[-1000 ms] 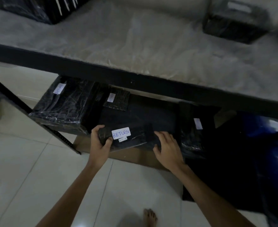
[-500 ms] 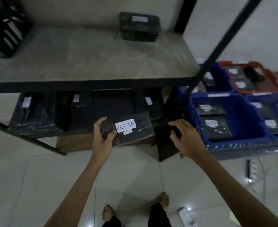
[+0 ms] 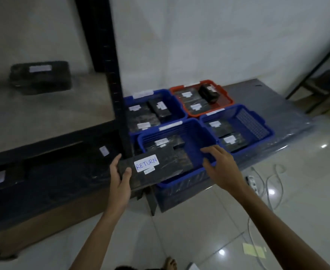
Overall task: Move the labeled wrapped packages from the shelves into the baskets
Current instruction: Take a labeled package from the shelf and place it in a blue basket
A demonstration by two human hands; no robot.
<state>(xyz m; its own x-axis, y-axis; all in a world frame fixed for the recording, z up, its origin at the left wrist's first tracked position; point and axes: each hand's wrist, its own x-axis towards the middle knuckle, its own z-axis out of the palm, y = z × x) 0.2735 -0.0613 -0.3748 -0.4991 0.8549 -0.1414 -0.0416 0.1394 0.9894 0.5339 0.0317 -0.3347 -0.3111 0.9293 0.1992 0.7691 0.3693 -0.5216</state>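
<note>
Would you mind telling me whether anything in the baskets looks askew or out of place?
Yes: in the red basket, one small wrapped package sits tilted on top of the flat ones, near the far right rim, rather than lying flat.

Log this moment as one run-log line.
left grip: holds RETURN package | right grip: open, over near blue basket | package: partly over that basket, not released

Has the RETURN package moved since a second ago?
Yes. The RETURN package, gripped by the left hand, has gone right: from left of the shelf post to mostly right of it, its right end overhanging the near blue basket.
</note>
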